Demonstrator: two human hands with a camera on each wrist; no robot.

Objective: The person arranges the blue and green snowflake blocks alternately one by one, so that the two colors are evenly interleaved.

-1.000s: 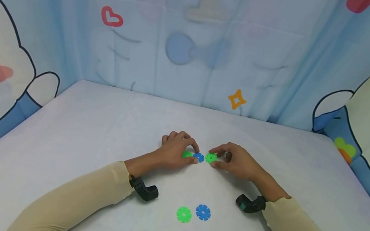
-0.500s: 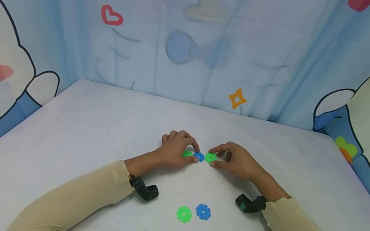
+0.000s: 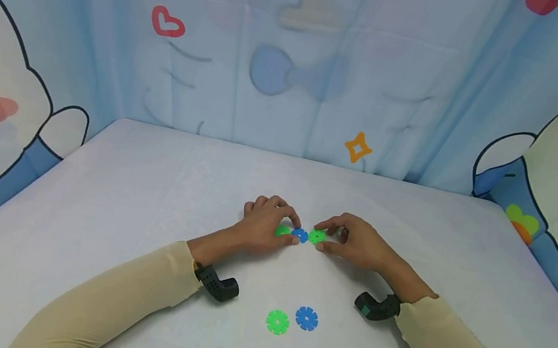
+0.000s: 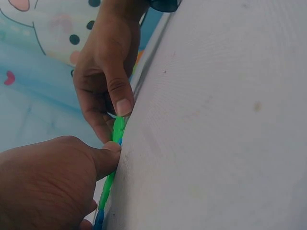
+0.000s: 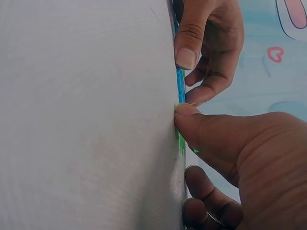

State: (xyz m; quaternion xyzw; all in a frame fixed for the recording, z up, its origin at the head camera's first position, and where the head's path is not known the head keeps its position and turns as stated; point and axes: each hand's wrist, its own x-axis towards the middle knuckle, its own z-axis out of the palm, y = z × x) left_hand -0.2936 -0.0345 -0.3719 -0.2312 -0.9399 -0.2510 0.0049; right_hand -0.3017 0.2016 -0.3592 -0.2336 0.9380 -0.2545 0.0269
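Observation:
In the head view my left hand (image 3: 266, 225) pinches a blue notched interlocking disc (image 3: 300, 235) between thumb and forefinger. A green disc (image 3: 283, 231) joins its left side, partly covered by that hand. Farther along this row, the left wrist view shows another blue piece (image 4: 99, 220) at the bottom. My right hand (image 3: 360, 242) grips a second green disc (image 3: 317, 237) by its edges, thumb on the near side and forefinger on the far side. Its rim meets the rim of the held blue disc. Both discs lie low, close over the white tabletop.
Nearer the body, a loose green disc (image 3: 277, 322) and a loose blue disc (image 3: 307, 318) lie flat side by side on the white table (image 3: 189, 183). A light blue cartoon curtain (image 3: 204, 94) hangs behind the table's far edge.
The right hand has brought its green disc slightly left, closing the small gap to the blue disc. The left hand has kept its place and its pinch.

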